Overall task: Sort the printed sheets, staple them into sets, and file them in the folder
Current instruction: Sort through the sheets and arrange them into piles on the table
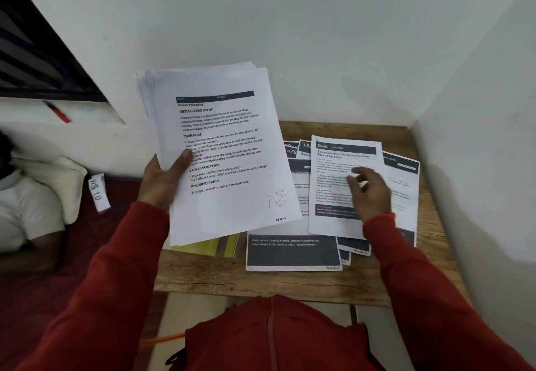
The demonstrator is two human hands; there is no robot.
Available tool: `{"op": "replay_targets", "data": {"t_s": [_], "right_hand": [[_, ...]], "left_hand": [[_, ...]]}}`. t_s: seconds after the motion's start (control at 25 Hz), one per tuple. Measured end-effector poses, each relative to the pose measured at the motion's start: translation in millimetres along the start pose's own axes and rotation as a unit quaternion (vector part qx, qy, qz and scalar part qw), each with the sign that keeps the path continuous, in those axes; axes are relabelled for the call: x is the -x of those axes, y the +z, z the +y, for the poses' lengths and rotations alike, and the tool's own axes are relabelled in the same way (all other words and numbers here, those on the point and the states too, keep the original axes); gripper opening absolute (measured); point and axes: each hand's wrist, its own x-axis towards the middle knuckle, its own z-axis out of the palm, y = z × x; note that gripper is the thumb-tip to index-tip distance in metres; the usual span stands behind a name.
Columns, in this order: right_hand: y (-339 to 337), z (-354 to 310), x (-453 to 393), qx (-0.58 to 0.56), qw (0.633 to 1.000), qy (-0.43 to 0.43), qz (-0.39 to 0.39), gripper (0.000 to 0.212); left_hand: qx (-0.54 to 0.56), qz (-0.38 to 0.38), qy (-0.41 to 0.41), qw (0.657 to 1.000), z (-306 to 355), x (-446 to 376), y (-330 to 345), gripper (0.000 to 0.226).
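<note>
My left hand (162, 179) grips a thick stack of printed sheets (220, 150), held upright above the table's left side; the top page is headed "Return Packaging". My right hand (369, 192) hovers over or touches a sheet headed "Store Cleaned Knives and Cutting Boards by Zone" (338, 167), fingers loosely bent and blurred. That sheet lies on top of several overlapping printed pages (293, 251) spread across the wooden table (261, 283). A yellow folder (211, 247) peeks out under the held stack. No stapler is in view.
The small table sits in a corner, white walls behind and to the right. A bed with a maroon cover (58, 283) lies left, where another person's white sleeve (26, 211) and a pillow show. A tag reading "WS 10" (98, 192) lies beside it.
</note>
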Motion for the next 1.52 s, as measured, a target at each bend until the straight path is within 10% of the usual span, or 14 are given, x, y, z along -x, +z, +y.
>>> {"op": "replay_targets", "data": {"t_s": [0.12, 0.36, 0.64, 0.88, 1.16, 1.52], "right_hand": [[26.3, -36.0, 39.3, -0.027, 0.982, -0.098, -0.156, 0.024], [68.5, -10.7, 115.1, 0.301, 0.857, -0.279, -0.311, 0.097], [75.4, -6.5, 129.1, 0.264, 0.898, -0.269, -0.226, 0.048], [72.1, -34.2, 121.6, -0.01, 0.959, -0.221, -0.18, 0.033], [86.9, -12.1, 136.5, 0.257, 0.887, -0.322, -0.209, 0.067], [88.3, -30.7, 117.0, 0.151, 0.929, -0.322, -0.101, 0.019]], "left_hand": [[-0.01, -0.002, -0.002, 1.0, -5.0, -4.6, -1.2, 0.011], [-0.01, 0.031, -0.013, 0.999, -11.5, -9.3, -12.9, 0.013], [-0.004, 0.036, -0.023, 0.999, -12.6, -3.0, -12.9, 0.011], [0.006, 0.054, -0.005, 0.999, 0.2, -6.3, -22.2, 0.011], [-0.004, 0.053, -0.005, 0.999, -4.9, -11.3, -24.6, 0.013], [0.007, 0.05, -0.019, 0.999, -8.5, -9.1, -26.3, 0.018]]}}
